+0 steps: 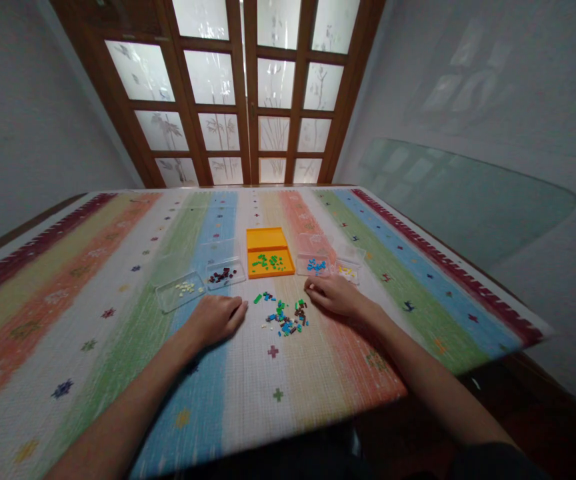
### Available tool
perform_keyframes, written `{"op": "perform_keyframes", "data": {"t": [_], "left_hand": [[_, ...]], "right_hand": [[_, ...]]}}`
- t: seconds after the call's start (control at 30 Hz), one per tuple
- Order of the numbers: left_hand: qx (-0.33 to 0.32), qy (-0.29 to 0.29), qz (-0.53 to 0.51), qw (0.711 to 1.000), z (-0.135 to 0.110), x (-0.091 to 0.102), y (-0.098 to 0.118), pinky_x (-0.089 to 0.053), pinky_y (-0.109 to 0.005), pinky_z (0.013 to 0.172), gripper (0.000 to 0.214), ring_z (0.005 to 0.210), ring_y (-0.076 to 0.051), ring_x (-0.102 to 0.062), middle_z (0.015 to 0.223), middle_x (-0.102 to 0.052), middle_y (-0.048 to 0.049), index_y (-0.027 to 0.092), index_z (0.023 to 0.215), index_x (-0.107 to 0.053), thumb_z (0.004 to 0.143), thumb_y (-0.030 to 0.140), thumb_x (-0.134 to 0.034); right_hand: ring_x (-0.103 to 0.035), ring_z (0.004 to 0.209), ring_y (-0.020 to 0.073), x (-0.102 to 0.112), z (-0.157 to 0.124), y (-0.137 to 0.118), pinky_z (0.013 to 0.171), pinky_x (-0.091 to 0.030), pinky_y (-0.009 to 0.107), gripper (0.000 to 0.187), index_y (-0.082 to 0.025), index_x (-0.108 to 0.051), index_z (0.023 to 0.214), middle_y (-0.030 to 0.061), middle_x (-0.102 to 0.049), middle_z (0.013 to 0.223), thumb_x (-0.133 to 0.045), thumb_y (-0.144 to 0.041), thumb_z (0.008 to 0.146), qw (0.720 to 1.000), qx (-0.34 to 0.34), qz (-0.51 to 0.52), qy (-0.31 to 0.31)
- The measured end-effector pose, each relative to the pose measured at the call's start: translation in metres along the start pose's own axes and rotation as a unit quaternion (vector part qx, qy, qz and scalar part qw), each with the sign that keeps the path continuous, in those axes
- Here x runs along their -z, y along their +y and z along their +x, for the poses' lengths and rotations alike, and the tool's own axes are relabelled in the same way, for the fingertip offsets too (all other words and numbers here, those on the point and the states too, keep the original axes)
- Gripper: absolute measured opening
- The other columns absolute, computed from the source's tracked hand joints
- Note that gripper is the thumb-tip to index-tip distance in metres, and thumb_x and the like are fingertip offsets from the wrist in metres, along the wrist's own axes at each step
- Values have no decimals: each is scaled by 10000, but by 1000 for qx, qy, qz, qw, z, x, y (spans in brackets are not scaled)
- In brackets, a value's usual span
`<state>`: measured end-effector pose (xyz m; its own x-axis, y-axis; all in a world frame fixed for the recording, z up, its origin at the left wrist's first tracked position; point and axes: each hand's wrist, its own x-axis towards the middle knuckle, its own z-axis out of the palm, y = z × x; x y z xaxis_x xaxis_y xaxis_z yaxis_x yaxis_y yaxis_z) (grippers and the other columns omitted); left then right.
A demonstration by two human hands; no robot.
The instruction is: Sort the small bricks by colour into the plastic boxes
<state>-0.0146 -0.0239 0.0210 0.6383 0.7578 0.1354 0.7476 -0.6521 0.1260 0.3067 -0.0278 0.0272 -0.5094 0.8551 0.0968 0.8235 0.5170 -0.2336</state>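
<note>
My left hand (217, 319) rests on the tablecloth, fingers curled in a loose fist, with nothing seen in it. It lies left of a loose pile of small mixed toy bricks (288, 320) in green, blue, brown and white. On the pile's right, my right hand (335, 295) has its fingers bent together; whatever they hold, if anything, is hidden. Just beyond that hand are a clear box of blue bricks (317, 265) and a clear box of yellow pieces (347, 273). An open orange case (266, 237) holding green bricks (271, 262) stands behind the pile.
Left of the orange case stand a clear box with dark red-brown bricks (222, 275) and a clear box with cream-white pieces (185, 288). A striped, patterned cloth (168, 227) covers the table. Beyond are wooden doors with glass panes (218, 80); a glass panel (458, 200) is at the right wall.
</note>
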Motion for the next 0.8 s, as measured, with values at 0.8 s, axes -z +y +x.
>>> {"op": "perform_keyframes", "data": {"t": [0.8], "left_hand": [[54,-97,37,993,2,6,12,-499,-368,726,432,816,-276,-717,894,-743,-154,143,903,-672,1039,337,-311]], "right_hand": [[-622,845,188,5,87,-76,659,-381,268,143,-162,-697,952,105,-706,1031,-563,-211,952,992,64,-62,-94]]}}
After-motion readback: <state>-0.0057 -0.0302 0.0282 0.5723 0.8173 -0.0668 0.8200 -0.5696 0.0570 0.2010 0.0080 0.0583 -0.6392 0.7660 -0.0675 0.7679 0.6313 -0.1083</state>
